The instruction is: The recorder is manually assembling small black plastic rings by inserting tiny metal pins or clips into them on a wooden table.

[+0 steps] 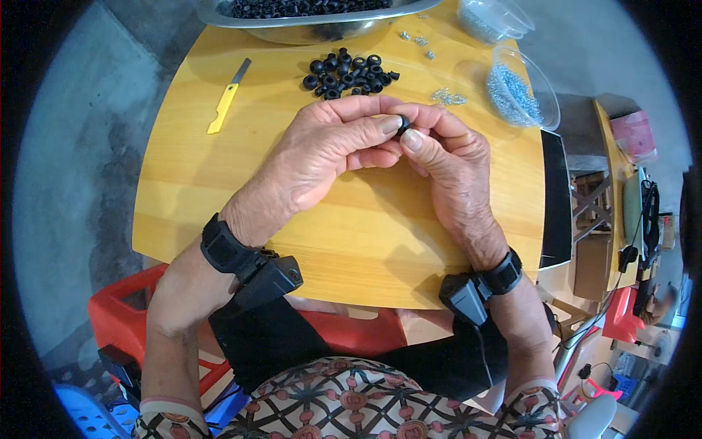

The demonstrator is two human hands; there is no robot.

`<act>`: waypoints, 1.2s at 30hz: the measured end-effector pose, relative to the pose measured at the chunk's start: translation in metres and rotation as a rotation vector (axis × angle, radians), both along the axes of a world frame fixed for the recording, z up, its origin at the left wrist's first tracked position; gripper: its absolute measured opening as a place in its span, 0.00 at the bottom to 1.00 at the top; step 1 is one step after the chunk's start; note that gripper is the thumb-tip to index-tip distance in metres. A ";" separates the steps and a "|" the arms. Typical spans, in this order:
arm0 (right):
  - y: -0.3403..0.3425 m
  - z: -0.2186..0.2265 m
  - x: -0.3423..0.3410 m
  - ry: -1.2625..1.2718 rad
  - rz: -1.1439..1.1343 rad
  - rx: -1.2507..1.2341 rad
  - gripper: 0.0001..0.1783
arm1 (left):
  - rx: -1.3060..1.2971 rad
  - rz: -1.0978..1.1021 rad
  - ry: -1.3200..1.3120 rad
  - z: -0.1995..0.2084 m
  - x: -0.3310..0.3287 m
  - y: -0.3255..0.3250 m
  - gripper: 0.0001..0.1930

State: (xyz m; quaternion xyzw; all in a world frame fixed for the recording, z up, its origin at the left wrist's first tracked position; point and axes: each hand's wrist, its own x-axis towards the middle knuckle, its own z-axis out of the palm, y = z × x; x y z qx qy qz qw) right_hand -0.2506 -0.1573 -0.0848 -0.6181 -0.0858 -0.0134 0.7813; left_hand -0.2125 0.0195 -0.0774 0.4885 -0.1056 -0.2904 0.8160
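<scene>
Above the middle of the table, my left hand and my right hand meet, fingertips close together. Between the two thumbs and forefingers they pinch a small round black part, mostly covered by my fingers. Just beyond my hands lies a loose pile of similar black round parts, some with a ring-like opening. To the right of that pile, a few small silvery metal pieces are scattered on the wood.
A yellow-handled knife lies at the left of the wooden table. At the far edge stands a metal basin full of black parts. Clear plastic tubs of small silvery pieces sit at the right. A red stool is below.
</scene>
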 end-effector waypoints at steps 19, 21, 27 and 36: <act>0.007 0.008 -0.003 -0.006 0.005 -0.010 0.16 | 0.129 0.007 -0.040 0.005 -0.006 0.002 0.12; 0.003 0.007 -0.004 -0.064 -0.022 -0.054 0.15 | 0.123 0.003 -0.029 0.006 -0.011 -0.001 0.12; 0.004 0.004 -0.002 -0.115 -0.078 -0.113 0.14 | 0.043 -0.001 0.016 0.001 -0.011 -0.003 0.11; 0.001 0.002 0.002 -0.099 -0.082 -0.154 0.15 | 0.051 -0.023 -0.046 -0.006 0.003 0.000 0.11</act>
